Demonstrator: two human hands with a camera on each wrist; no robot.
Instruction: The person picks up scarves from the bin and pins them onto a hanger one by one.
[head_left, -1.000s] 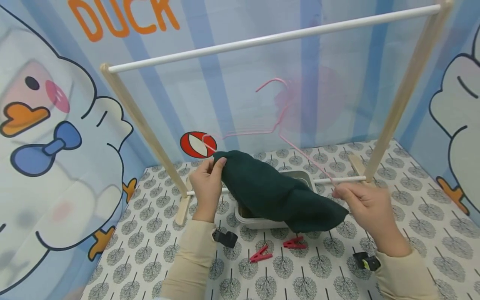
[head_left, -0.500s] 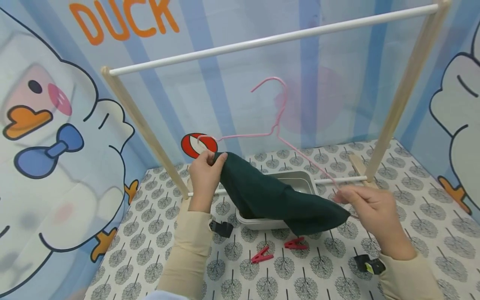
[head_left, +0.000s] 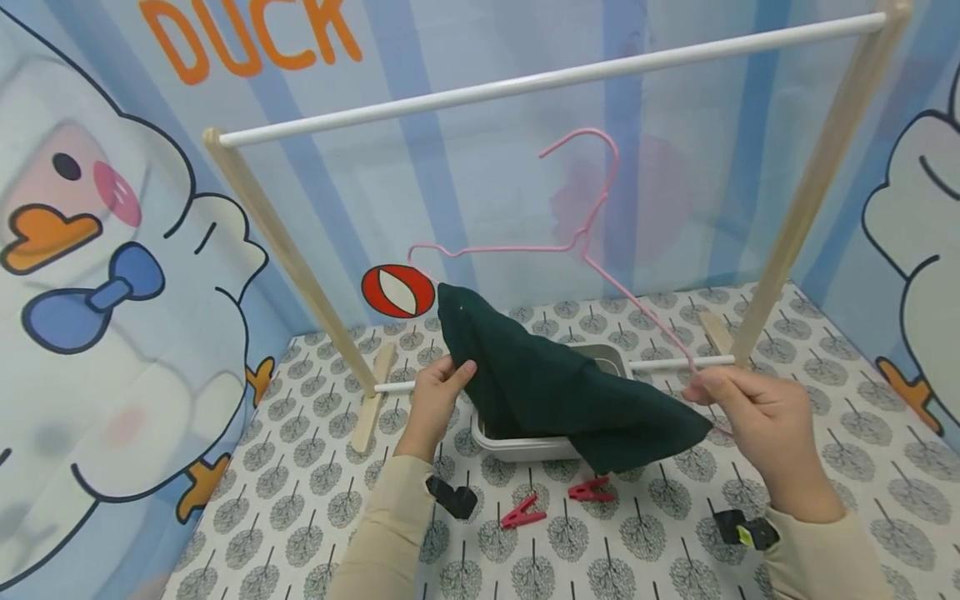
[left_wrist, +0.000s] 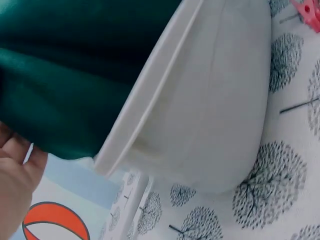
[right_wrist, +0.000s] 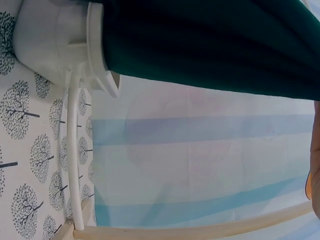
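A dark green cloth [head_left: 540,375] hangs slantwise from a pink clothes hanger [head_left: 536,248], whose lower bar is mostly hidden by the cloth. With thumb and fingers, my left hand [head_left: 435,404] pinches the cloth's left edge, below its upper left corner. My right hand [head_left: 765,425] grips the hanger near its right end, just beyond the cloth's right tip. The hanger's hook stands up in front of the backdrop, under the rack's rail. In the left wrist view, my left fingers [left_wrist: 19,149] meet the edge of the green cloth [left_wrist: 55,100].
Behind the hanger stands a wooden drying rack with a white top rail [head_left: 555,81]. A pale grey basin [head_left: 525,450] sits beneath the cloth, which hides part of it. Two red clothes pegs [head_left: 522,512] lie on the tree-patterned tablecloth [head_left: 300,500] in front.
My left hand has left the cloth's upper left corner and moved down its left edge. The hanger has risen and shifted right, and the cloth's left side hangs more spread out.
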